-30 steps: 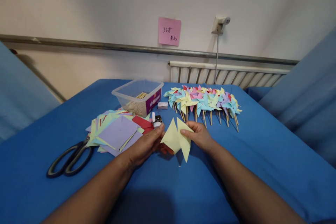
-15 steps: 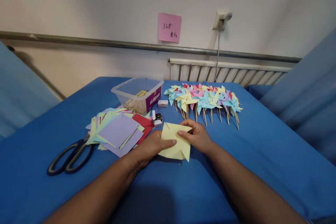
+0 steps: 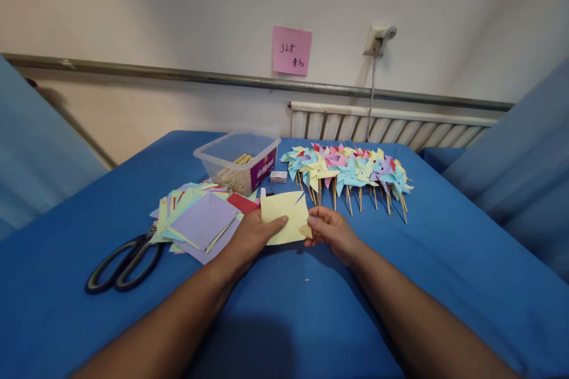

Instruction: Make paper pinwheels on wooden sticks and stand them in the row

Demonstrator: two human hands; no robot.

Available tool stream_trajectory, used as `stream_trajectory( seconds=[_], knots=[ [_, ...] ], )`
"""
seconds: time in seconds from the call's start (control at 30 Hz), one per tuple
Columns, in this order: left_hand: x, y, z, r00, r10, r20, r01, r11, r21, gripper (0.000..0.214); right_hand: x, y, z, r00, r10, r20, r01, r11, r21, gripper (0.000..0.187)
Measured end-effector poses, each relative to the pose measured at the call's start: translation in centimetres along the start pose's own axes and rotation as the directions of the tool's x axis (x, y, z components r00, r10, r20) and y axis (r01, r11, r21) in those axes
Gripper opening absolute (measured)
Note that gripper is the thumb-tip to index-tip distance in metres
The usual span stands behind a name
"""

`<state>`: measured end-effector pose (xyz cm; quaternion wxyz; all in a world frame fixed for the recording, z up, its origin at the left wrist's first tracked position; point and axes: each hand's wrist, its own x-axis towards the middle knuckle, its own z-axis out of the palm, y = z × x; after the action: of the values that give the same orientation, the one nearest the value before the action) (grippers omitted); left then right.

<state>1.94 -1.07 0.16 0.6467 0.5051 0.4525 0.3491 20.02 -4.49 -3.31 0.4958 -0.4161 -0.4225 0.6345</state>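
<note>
A pale yellow paper square (image 3: 287,210) with a slit near its upper right corner is held up over the blue cloth. My left hand (image 3: 255,231) grips its left side, thumb across the front and fingers behind. At the lower right corner, my right hand (image 3: 331,228) pinches the paper between thumb and fingers. Close to my left hand lies a loose pile of coloured paper squares (image 3: 202,219), purple on top. Behind the yellow paper, a small opened box (image 3: 263,192) is mostly hidden.
Scissors (image 3: 127,260) with dark handles lie left of the pile. A clear plastic tub (image 3: 237,166) of sticks stands behind it, beside a small white box (image 3: 278,177). Finished paper pinwheels (image 3: 349,172) on sticks lie at the back right. A blue cloth (image 3: 444,260) covers the table.
The yellow paper has turned and moved up and slightly left, now covering much of the small opened box. My right hand has shifted from its upper right edge to the lower right corner.
</note>
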Motion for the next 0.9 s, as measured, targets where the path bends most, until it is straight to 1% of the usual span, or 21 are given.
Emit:
stream_trajectory(
  seconds=[0.07, 0.23, 0.4, 0.5, 0.67, 0.9],
  knots=[
    [-0.01, 0.08, 0.12, 1.000, 0.011, -0.026, -0.010, 0.999, 0.038, 0.050, 0.25, 0.02, -0.13, 1.000, -0.020, 0.001, 0.020, 0.998, -0.056, 0.044],
    [-0.19, 0.25, 0.28, 0.997, 0.060, -0.045, -0.055, 0.992, 0.111, 0.046, 0.75, 0.20, -0.34, 0.999, -0.054, -0.002, 0.053, 0.987, -0.149, 0.037],
    [-0.10, 0.12, 0.09, 0.994, 0.107, -0.031, -0.100, 0.980, 0.171, 0.048, 0.84, 0.26, -0.55, 0.998, -0.060, -0.007, 0.057, 0.969, -0.242, 0.032],
    [0.07, 0.06, -0.02, 0.993, 0.120, -0.017, -0.116, 0.979, 0.168, 0.050, 0.87, 0.23, -0.62, 0.999, -0.046, -0.007, 0.043, 0.971, -0.236, 0.036],
    [0.15, 0.14, -0.01, 0.996, 0.090, -0.022, -0.087, 0.988, 0.126, 0.050, 0.93, 0.12, -0.78, 1.000, -0.030, -0.002, 0.029, 0.985, -0.173, 0.044],
    [0.32, 0.14, -0.29, 0.993, 0.096, -0.062, -0.088, 0.988, 0.123, 0.047, 0.75, -0.03, -0.47, 0.997, 0.002, 0.080, 0.015, 0.978, -0.209, 0.036]
  ],
)
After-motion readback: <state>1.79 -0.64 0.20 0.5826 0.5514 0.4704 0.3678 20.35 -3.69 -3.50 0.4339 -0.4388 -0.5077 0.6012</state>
